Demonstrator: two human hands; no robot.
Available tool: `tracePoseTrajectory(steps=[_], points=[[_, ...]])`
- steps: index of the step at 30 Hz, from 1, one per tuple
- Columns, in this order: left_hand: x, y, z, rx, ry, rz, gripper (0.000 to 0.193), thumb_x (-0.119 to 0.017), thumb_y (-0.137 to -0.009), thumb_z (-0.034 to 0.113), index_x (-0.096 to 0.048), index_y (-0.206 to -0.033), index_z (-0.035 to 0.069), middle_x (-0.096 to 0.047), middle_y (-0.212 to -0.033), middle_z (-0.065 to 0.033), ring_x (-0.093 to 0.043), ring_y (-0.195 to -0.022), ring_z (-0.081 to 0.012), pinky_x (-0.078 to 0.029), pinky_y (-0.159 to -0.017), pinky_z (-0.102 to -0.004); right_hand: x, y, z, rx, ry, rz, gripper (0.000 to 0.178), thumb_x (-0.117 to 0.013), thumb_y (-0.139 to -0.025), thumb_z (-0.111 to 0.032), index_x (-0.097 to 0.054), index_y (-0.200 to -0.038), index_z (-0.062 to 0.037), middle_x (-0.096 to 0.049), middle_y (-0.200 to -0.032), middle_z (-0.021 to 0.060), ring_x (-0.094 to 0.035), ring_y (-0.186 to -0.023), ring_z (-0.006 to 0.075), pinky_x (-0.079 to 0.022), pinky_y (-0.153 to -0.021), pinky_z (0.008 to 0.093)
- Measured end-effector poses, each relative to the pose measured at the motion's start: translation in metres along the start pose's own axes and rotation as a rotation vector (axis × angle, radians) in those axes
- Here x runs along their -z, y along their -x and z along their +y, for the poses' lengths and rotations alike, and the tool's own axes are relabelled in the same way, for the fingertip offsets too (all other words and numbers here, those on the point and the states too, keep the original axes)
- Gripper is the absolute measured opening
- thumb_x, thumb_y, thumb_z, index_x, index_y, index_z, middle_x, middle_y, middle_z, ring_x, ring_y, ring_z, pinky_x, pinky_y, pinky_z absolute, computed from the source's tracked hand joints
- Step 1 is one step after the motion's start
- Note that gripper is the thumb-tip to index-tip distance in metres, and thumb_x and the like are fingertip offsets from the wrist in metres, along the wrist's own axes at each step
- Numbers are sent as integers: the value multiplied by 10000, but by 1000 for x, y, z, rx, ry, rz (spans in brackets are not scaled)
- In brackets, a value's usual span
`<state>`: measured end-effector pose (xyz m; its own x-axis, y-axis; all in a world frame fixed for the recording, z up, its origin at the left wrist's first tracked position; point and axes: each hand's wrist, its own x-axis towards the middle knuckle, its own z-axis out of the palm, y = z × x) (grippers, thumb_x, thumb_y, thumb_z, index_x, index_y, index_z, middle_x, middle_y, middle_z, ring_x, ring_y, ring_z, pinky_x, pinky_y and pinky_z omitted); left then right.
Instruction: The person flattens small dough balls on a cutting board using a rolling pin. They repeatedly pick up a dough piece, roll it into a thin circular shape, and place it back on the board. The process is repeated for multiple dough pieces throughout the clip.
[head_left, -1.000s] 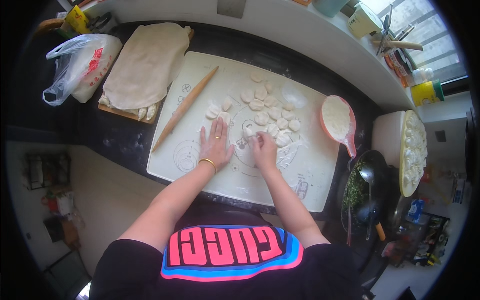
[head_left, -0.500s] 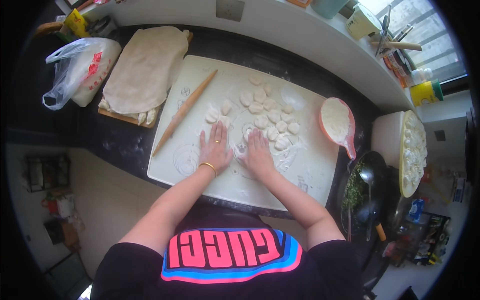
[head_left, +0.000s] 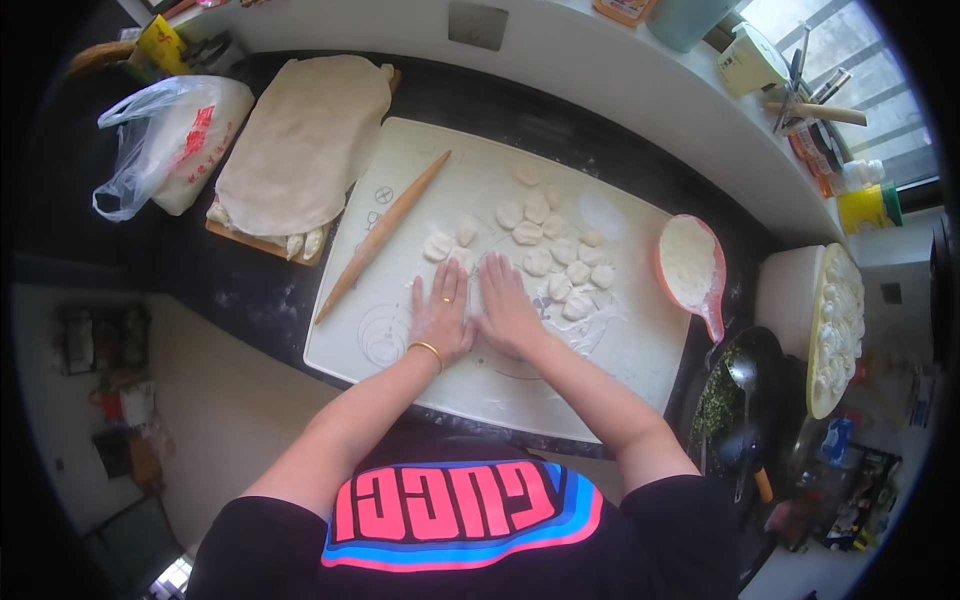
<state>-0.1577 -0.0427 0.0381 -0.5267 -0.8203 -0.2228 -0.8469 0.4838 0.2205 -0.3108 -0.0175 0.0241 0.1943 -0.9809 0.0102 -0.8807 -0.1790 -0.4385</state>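
Observation:
My left hand [head_left: 441,314] lies flat on a floured white pastry mat [head_left: 636,345], fingers stretched out. Its fingertips reach a small dough piece [head_left: 462,257], with two more pieces just beyond. Close beside it, my right hand [head_left: 507,308] is also laid flat and its thumb side meets the left hand. Whether dough lies under the palms is hidden. Several small flattened dough pieces [head_left: 537,262] are scattered to the right of and beyond my right hand. A tapered wooden rolling pin [head_left: 384,236] rests slantwise at the mat's left side.
Left of the mat, a dough sheet [head_left: 305,140] covers a loaded wooden board, beside a plastic bag [head_left: 180,140]. On the right are a pink-handled bowl of flour [head_left: 689,263], a pan of chopped greens [head_left: 716,405] with a spoon, and a tray of white shaped dough [head_left: 838,320].
My right hand has slid left and a little away from me, closing the gap to my left hand. The whole view has shifted slightly; both hands stay flat.

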Motion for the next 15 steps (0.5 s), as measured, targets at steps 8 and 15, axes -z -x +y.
tracePoseTrajectory(steps=[8, 15], points=[[-1, 1, -1, -9, 30, 28, 817, -508, -822, 366, -152, -1447, -22, -80, -1535, -173, -64, -1428, -286, -37, -1108, -554, 23, -93, 1, -47, -121, 358, 310, -622, -772, -137, -593, -1041, 15, -571, -1112, 197, -516, -1042, 381, -398, -894, 474], [3, 3, 2, -2, 53, 21, 823, -508, -826, 367, -139, -1448, -25, -72, -1537, -171, -63, -1429, -271, -27, -1112, -548, 18, -76, 2, -183, -192, 388, 287, -649, -713, -104, -608, -991, -44, -590, -974, 152, -555, -905, 335, -456, -796, 412]])
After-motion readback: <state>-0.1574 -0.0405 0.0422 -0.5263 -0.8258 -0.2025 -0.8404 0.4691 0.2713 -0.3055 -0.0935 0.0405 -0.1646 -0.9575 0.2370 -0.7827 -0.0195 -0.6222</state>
